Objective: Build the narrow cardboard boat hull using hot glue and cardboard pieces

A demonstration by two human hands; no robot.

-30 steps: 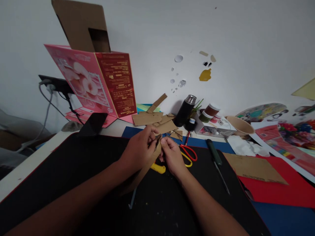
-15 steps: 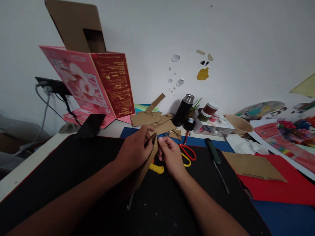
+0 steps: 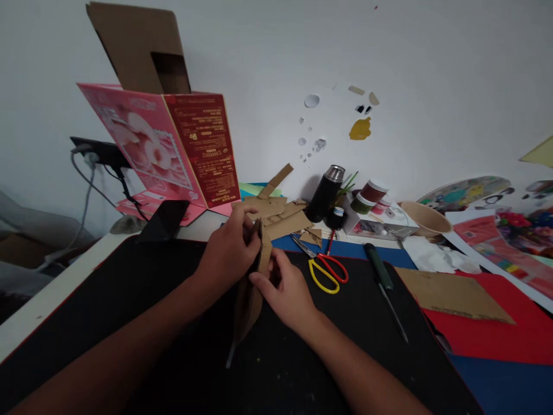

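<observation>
Cardboard (image 3: 254, 308) stands tilted between both hands: left hand (image 3: 228, 245) pinches its upper edge, right hand (image 3: 287, 291) clasps its right side lower down. Scissors (image 3: 319, 257) lie right of grip, screwdriver (image 3: 379, 267) farther right.

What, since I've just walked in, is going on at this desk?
The person's left hand holds a cardboard piece by its upper part, over a black mat. The right hand touches its right side. Scissors and a green-handled tool lie to the right, in neither hand; cardboard scraps lie beyond.
</observation>
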